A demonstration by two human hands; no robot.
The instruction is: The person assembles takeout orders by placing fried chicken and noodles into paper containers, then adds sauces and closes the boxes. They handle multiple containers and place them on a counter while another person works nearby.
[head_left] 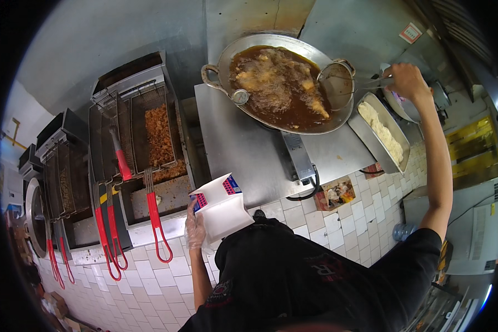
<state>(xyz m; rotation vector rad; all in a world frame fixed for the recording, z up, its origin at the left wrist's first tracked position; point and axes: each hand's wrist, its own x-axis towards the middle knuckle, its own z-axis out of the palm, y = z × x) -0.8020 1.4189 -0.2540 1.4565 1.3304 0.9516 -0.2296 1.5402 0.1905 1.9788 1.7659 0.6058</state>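
My right hand (406, 79) is stretched far out and grips the handle of a round wire skimmer (336, 83). The skimmer's mesh rests over the right rim of a big steel wok (218, 66) full of brown bubbling oil with battered pieces (276, 83) frying in it. My left hand (194, 229), in a thin clear glove, holds a white paper box (222, 207) with red and blue print close to my chest, its mouth facing up. A small ladle (239, 96) sits at the wok's left edge.
A steel tray of pale raw battered pieces (383, 133) lies right of the wok on the steel counter (243, 149). Left stand fryer baskets with red handles (155, 221), one holding fried crumbs (159, 135). White tiled floor lies below.
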